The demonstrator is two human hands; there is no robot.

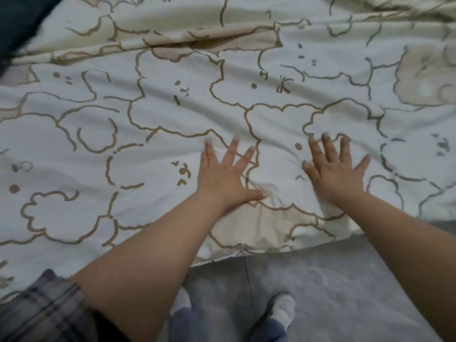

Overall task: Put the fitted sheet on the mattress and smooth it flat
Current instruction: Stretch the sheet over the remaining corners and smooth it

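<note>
A cream fitted sheet printed with brown-outlined cartoon animals covers the mattress across most of the view. My left hand lies flat on it with fingers spread, pressing the fabric near the bed's front edge. My right hand presses flat beside it, fingers spread as well. Small wrinkles gather between the two hands. A long fold runs across the sheet farther back. The sheet's hem hangs over the mattress edge in front of me.
Grey floor lies below the bed edge, with my feet in white socks on it. A dark blue surface shows at the top left corner beyond the sheet.
</note>
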